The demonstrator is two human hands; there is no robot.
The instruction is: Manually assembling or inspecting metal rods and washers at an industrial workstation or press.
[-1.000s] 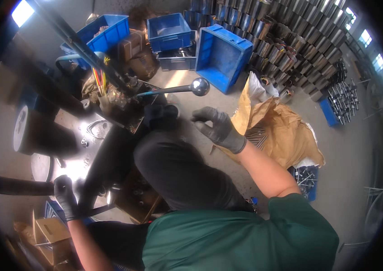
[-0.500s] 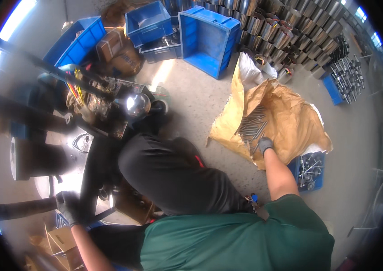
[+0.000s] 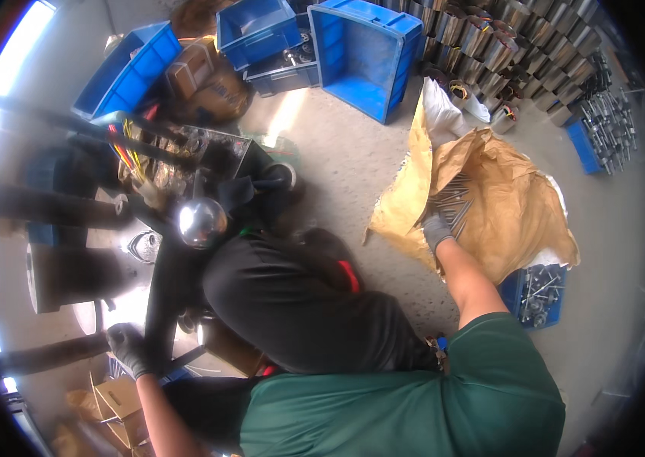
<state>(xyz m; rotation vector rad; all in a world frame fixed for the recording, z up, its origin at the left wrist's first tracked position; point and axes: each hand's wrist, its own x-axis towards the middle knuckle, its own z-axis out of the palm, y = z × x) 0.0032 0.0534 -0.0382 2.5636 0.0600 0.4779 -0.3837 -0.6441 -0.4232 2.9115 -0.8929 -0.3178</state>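
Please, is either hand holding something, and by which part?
It cannot be told: the right hand is at metal rods in the brown paper sack, the left hand by a dark bar, grips unclear.

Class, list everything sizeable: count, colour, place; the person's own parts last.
paper sack: one, brown, right of centre
metal rods: several, grey, inside paper sack
bins: at least five, blue, top and right
metal cylinders: many, silver, upper right
shiny ball: one, silver, left of centre
cardboard boxes: at least two, brown, left
trousers: one pair, black, centre
shirt: one, green, bottom
left hand: one, grey-gloved, at dark bar
right hand: one, grey-gloved, at metal rods
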